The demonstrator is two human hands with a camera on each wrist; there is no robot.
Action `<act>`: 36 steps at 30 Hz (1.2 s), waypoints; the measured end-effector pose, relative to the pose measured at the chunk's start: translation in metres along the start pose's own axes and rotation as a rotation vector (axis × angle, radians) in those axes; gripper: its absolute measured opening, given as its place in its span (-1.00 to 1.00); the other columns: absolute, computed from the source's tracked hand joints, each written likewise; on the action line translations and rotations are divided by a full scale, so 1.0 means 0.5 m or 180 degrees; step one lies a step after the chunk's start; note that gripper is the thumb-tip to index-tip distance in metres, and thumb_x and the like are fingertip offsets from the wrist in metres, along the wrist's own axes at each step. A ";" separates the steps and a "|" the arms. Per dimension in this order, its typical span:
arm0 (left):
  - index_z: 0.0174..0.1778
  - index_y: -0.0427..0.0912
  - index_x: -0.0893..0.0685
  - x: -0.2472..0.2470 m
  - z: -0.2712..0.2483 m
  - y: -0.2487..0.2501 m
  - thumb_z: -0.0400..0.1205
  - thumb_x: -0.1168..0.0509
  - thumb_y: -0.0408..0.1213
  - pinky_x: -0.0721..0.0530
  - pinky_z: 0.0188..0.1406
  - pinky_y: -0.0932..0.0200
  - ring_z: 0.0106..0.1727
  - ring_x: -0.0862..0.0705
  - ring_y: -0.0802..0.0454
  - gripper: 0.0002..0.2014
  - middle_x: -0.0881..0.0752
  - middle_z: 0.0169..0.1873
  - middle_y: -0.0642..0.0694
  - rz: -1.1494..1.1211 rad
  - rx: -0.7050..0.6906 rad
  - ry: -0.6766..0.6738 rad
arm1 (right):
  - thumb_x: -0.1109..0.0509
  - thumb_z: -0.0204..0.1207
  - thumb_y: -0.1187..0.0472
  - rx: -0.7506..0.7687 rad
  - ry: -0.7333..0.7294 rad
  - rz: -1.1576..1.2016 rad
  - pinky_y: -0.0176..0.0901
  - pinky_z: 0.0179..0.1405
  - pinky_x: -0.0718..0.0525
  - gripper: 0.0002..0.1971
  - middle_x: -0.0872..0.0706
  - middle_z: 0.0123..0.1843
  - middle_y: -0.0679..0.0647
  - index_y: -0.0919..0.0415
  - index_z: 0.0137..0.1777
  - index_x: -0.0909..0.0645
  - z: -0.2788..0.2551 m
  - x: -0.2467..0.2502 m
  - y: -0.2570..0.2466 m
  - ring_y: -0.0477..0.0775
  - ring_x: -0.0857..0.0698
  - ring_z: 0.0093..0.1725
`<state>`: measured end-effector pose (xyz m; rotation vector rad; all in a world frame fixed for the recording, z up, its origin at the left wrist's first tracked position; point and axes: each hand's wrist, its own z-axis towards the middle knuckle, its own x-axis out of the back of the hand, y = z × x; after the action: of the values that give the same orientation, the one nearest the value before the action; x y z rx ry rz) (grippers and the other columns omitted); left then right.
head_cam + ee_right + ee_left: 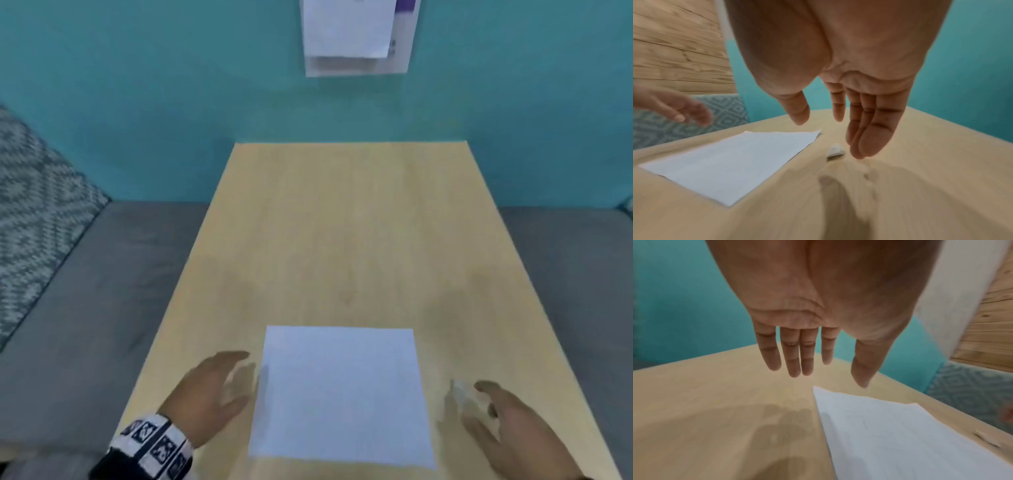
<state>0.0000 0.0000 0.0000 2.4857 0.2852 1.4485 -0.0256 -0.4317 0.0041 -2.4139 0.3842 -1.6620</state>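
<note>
A white sheet of paper (340,394) lies flat near the front edge of the light wooden table (349,222). My left hand (236,380) hovers just left of the sheet, fingers straight and spread, holding nothing; in the left wrist view the left hand (818,369) hangs above the paper's (900,434) far corner. My right hand (479,407) hovers to the right of the sheet, fingers relaxed and empty. A small white eraser-like piece (835,151) lies on the table just under the right hand's fingertips (859,152), beside the paper (731,162).
A teal wall (137,102) stands behind the table, with white papers (352,31) pinned on it. A grey seat (102,291) runs on both sides, with a patterned cushion (30,205) at the left.
</note>
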 end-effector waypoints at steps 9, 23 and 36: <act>0.75 0.08 0.01 -0.042 0.149 0.008 0.51 -0.34 0.31 -0.06 0.70 0.01 0.74 0.11 0.16 -0.01 0.07 0.74 0.15 0.0793 -0.0567 0.0175 | -0.64 0.19 0.22 0.0309 0.0182 -0.0561 -0.13 -0.53 -0.54 -0.46 -0.50 -0.50 -0.19 -0.29 -0.10 -0.37 0.142 -0.101 0.098 -0.03 -0.53 -0.53; 0.64 -0.06 -0.35 -0.078 0.101 0.070 0.44 -0.42 0.36 -0.42 0.50 -0.04 0.55 -0.43 -0.07 -0.07 -0.42 0.59 0.01 0.1529 -0.0544 0.0139 | -0.43 0.51 0.06 0.1976 0.0299 -0.0426 -0.42 -0.46 -0.53 -0.95 -0.72 -0.44 -0.12 -0.01 -0.10 -0.70 0.120 -0.042 -0.307 -0.24 -0.68 -0.51; 0.71 -0.02 -0.24 -0.101 0.147 0.047 0.56 -0.27 0.35 -0.36 0.54 -0.20 0.74 -0.09 -0.14 -0.14 -0.35 0.64 0.05 0.1714 -0.0766 0.0120 | -0.46 0.36 0.29 0.1933 -0.0035 -0.0877 -0.12 -0.29 -0.63 -0.87 -0.59 -0.38 -0.06 0.01 -0.24 -0.65 0.261 -0.183 -0.427 0.06 -0.60 -0.30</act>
<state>0.0407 -0.0457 -0.0690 2.4365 -0.5643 1.5970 0.0878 -0.1994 -0.0604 -2.0671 -0.4209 -1.5635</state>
